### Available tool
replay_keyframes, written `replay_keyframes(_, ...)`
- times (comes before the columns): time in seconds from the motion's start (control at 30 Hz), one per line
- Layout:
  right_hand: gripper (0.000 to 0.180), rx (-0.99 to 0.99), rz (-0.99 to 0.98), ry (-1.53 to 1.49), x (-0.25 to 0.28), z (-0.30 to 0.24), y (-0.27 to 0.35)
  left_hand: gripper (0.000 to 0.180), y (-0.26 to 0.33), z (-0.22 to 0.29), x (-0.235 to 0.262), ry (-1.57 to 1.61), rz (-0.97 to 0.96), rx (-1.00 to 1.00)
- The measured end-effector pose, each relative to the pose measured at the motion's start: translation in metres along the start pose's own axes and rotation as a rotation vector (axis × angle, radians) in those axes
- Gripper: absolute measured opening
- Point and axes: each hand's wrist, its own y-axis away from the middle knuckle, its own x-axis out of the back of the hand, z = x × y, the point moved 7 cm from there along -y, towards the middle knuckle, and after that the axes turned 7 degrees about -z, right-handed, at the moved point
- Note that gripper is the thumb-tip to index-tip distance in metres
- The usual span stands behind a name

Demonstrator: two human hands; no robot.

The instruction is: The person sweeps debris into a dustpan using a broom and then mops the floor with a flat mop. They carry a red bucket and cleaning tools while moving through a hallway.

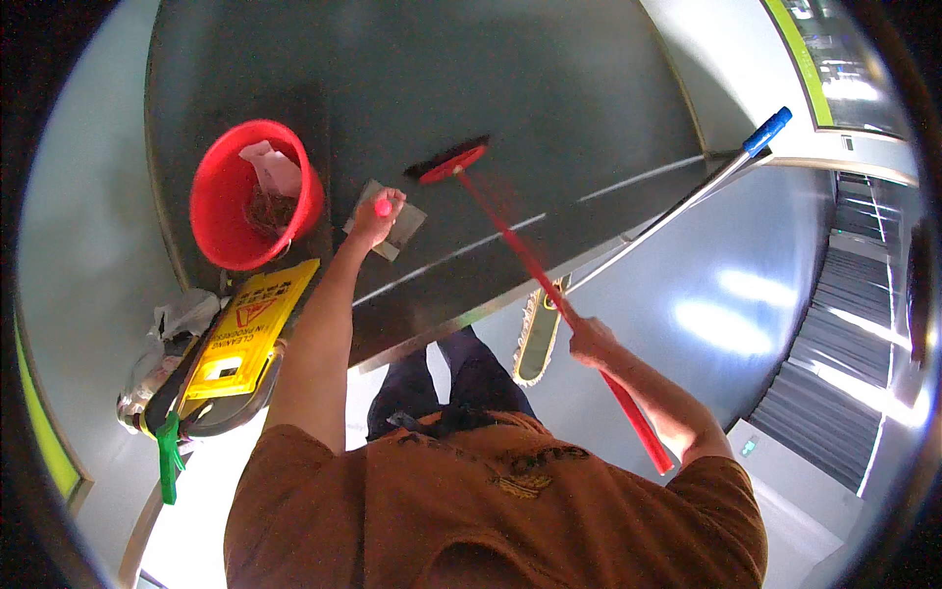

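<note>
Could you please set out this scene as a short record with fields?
Left hand: holds the grey dustpan
Right hand: grips the red broom
Broom head: on the dark surface, ahead and to the right of the dustpan
Bucket: red, left of the dustpan, with pink paper and brownish debris inside
Sign: yellow, nearer the person than the bucket
Mop: flat head, blue-ended pole, on the right
</note>
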Motion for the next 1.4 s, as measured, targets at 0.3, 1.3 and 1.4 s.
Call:
replay_keyframes(0.3,0.070,0.057,-0.089,-0.172,-0.027,-0.003,0.038,0.012,0.010,-0.003,0.005,-0.018,-0.017,-0.041)
replay_keyframes(1.3,0.071,0.000,0.178,-0.604,0.054,0.073,-0.040,0.013,0.009,-0.010,0.004,-0.070,-0.032,0.011)
replay_keyframes(1.4,0.067,0.107,0.285,-0.744,0.084,0.093,-0.083,0.012,0.010,-0.001,0.004,0.080,0.039,-0.011)
